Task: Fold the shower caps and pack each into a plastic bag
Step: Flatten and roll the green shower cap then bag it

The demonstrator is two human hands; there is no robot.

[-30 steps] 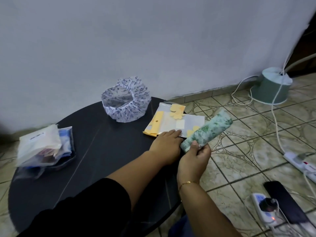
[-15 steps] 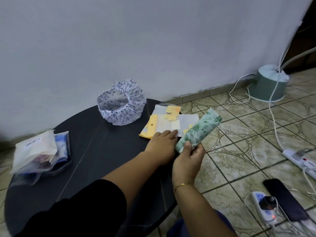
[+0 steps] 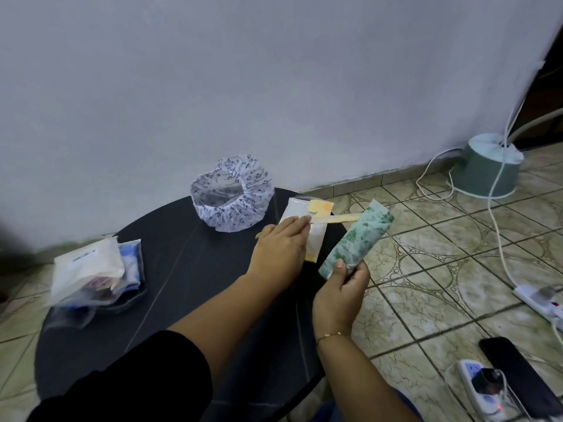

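Note:
My right hand (image 3: 341,287) grips the near end of a folded green-patterned shower cap (image 3: 356,239), held up off the table's right edge. My left hand (image 3: 281,248) pinches a clear plastic bag with a yellow strip (image 3: 316,236) and lifts its top layer at the far right of the round black table (image 3: 170,269). An unfolded white shower cap with blue print (image 3: 233,197) stands open at the table's far edge. A pile of packed bags (image 3: 91,269) lies at the table's left side.
The tiled floor to the right holds a teal lamp base (image 3: 487,170) with white cables, a power strip (image 3: 542,301), a black phone (image 3: 521,376) and a plug adapter (image 3: 484,386). A white wall stands just behind the table.
My left hand went from resting flat on the plastic bags to pinching one and lifting it, so the yellow strip now sticks out to the right. The green cap stays in my right hand.

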